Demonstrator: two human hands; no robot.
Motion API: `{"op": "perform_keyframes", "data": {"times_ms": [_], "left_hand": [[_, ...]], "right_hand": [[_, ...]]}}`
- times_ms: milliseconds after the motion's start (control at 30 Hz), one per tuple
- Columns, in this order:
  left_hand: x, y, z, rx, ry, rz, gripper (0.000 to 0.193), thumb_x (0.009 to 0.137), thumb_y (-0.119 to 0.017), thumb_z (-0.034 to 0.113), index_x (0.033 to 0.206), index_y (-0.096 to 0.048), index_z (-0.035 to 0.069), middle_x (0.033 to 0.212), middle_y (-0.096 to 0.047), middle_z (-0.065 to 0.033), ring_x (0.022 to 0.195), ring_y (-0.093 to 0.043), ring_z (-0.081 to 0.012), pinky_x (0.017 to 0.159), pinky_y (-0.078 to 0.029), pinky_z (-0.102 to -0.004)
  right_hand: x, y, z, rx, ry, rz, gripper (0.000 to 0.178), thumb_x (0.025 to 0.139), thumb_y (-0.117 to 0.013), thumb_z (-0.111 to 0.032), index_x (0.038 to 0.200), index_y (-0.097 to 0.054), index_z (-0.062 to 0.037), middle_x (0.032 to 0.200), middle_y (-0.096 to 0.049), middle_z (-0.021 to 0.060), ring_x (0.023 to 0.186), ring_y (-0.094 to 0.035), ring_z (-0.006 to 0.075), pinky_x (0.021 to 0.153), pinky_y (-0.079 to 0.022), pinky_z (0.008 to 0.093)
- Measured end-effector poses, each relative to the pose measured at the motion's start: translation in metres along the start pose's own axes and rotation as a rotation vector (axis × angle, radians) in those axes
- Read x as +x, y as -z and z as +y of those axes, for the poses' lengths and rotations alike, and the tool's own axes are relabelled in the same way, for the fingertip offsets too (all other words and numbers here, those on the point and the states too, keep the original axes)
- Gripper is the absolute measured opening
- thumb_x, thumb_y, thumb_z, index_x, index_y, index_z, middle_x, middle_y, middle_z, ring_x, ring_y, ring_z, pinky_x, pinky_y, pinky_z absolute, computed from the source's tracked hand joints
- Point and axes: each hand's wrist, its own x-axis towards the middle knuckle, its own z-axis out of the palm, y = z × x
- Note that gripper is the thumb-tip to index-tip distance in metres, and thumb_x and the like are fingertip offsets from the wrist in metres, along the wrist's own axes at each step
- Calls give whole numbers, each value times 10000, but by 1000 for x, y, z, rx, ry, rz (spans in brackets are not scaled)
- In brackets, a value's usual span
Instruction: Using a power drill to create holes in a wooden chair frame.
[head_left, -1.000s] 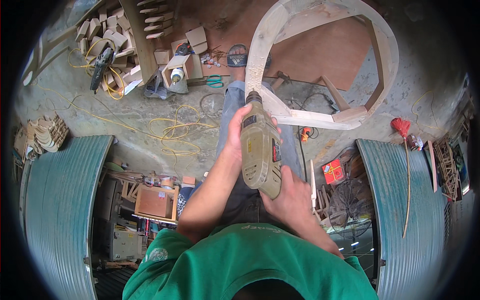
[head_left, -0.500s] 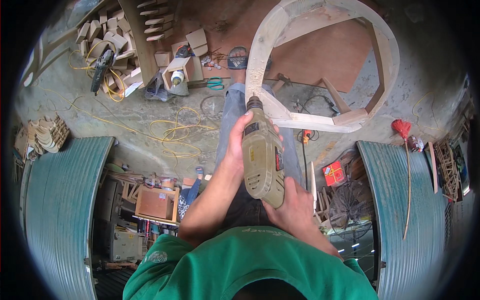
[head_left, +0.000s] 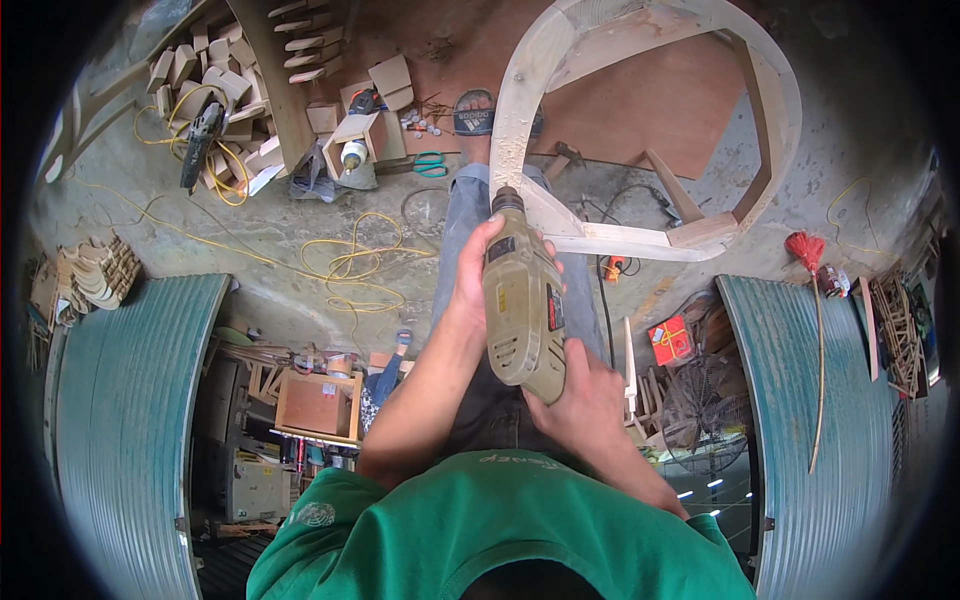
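Observation:
Both my hands are closed around an olive-green power drill [head_left: 522,310]. My left hand [head_left: 474,270] wraps the front of its body near the chuck, with fingertips showing on the far side. At the rear, my right hand [head_left: 580,395] grips the handle; its trigger finger is hidden. The drill's chuck [head_left: 508,199] points away from me and meets the near left corner of a rounded wooden frame [head_left: 518,110]. Pale wood shavings [head_left: 512,150] lie on the frame just beyond the chuck. The bit itself cannot be made out.
Yellow cord [head_left: 350,262] loops over the concrete floor on the left. Beyond it lie a pile of wood blocks [head_left: 225,85], an angle grinder [head_left: 203,140] and teal scissors [head_left: 430,164]. A hammer [head_left: 570,153] rests behind the frame. Corrugated green panels [head_left: 130,420] stand at both sides.
The drill's rear end has swung slightly to the left and toward the frame, with both hands still on it. The frame has barely moved.

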Motion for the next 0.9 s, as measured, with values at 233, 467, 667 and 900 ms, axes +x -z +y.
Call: {"op": "perform_keyframes", "data": {"times_ms": [233,467,667,900], "left_hand": [[15,7,10,21,18,3,549,912,-526,540,1087,-620,28,1003,-658,-160,950,-663,-360,826,-552,-576],[3,-4,3,29,-28,73,556,878,-578,554,1061,-618,30,956,-677,-165,867,-679,-351,762,-561,-548],[-5,-9,-1,50,-23,88,562,881,-570,561,1073,-611,35,961,-677,-159,880,-675,-345,774,-565,-540],[10,-3,6,39,-17,40,550,894,-548,552,1070,-611,35,965,-674,-160,894,-674,-344,786,-564,-542]], "right_hand": [[13,-4,5,2,-14,3,497,746,-830,-263,999,-472,-30,800,-659,209,710,-674,423,597,-522,524],[3,-6,1,-4,-21,34,488,737,-829,-263,1008,-487,-46,834,-638,186,710,-677,409,612,-541,509],[-2,-1,0,13,-8,7,476,739,-824,-266,1008,-494,-53,854,-623,174,702,-676,403,613,-550,507],[10,0,3,9,-9,6,460,758,-808,-260,1016,-490,-50,873,-630,185,718,-682,411,600,-548,515]]}}
